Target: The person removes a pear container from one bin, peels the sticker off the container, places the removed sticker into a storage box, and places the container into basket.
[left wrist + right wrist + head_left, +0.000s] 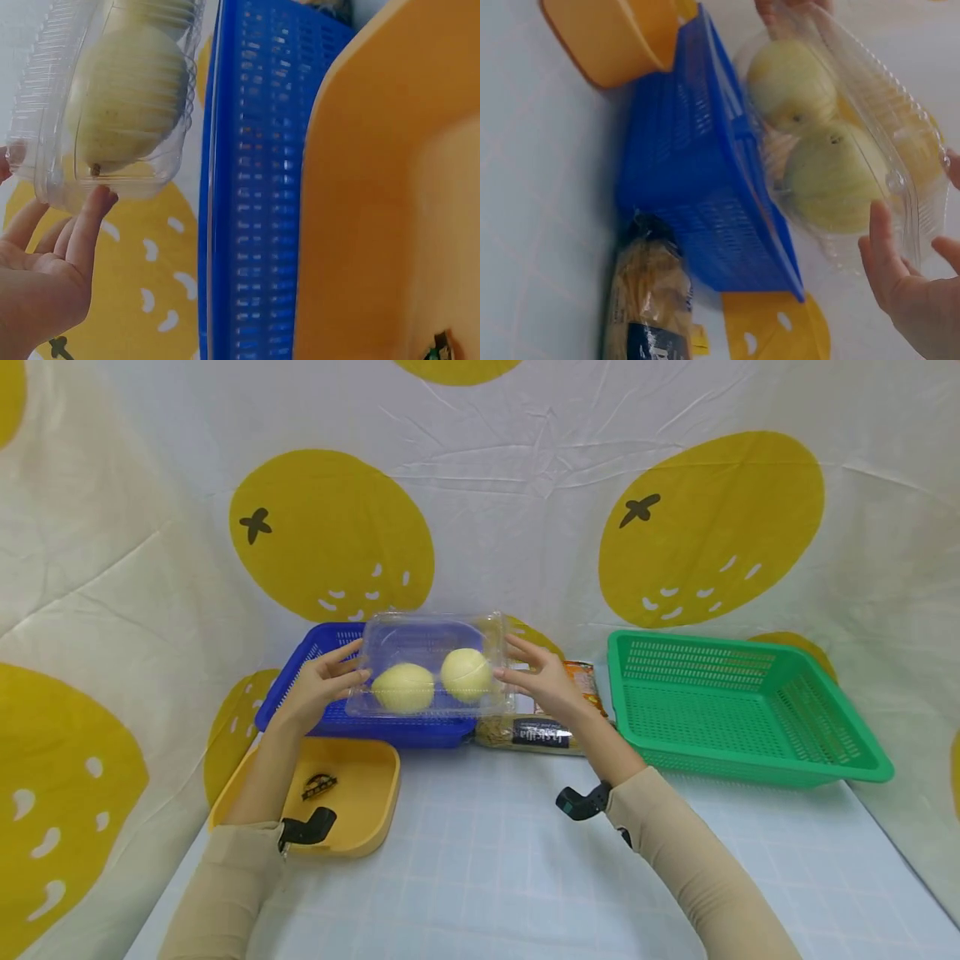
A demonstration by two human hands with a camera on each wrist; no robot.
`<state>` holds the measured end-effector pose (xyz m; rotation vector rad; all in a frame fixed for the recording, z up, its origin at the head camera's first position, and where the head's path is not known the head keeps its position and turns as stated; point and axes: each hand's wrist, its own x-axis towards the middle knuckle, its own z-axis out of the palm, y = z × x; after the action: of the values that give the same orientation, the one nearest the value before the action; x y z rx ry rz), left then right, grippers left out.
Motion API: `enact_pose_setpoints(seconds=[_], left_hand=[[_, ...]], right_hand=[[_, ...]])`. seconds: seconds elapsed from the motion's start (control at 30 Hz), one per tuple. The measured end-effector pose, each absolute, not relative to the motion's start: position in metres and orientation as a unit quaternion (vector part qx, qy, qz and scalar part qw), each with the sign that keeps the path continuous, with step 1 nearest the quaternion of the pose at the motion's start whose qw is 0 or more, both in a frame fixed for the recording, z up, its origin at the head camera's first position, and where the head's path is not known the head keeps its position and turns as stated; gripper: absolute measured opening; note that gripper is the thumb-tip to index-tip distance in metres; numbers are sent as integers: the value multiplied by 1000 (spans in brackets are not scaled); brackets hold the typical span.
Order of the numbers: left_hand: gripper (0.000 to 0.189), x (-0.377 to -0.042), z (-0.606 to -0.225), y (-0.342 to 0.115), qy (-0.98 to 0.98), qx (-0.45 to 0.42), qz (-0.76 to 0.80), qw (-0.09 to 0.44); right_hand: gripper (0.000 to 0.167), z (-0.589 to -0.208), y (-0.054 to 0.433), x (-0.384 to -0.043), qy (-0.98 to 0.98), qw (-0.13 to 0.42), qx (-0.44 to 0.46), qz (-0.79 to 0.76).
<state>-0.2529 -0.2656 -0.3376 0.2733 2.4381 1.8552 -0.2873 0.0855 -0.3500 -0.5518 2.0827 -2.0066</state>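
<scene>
A clear plastic clamshell box (pixel 431 625) is held up in front of the patterned cloth, above the blue basket (pixel 390 732). Inside it lie two pale yellow pears (pixel 405 687), short stems showing in both wrist views. My left hand (pixel 318 687) grips the box's left end, thumb on one side and fingers on the other. At the opposite end my right hand (pixel 546 681) holds it between thumb and fingers. The left wrist view shows the left fingertips (pixel 101 196) at the box's edge, close by a pear.
A yellow bin (pixel 352 810) with a dark label stands front left of the blue basket. Right of that basket lie a bag of pasta (pixel 525 733) and an orange packet (pixel 585 683). A green basket (pixel 697 702) sits at the right on the pale checked tablecloth (pixel 480 860).
</scene>
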Motion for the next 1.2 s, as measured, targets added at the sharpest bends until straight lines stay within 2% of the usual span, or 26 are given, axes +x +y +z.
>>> enact_pose_setpoints(seconds=[0.2, 0.47, 0.87, 1.2], left_hand=[[67, -265, -335, -284, 789, 58, 610, 41], [74, -276, -338, -301, 762, 25, 644, 64], [64, -306, -367, -334, 747, -24, 655, 109], [58, -307, -385, -342, 812, -87, 572, 79]], right_hand=[[71, -353, 60, -306, 692, 111, -188, -688], [70, -360, 23, -327, 665, 163, -171, -708], [77, -376, -20, -340, 661, 234, -120, -703], [79, -393, -47, -336, 675, 235, -77, -695]])
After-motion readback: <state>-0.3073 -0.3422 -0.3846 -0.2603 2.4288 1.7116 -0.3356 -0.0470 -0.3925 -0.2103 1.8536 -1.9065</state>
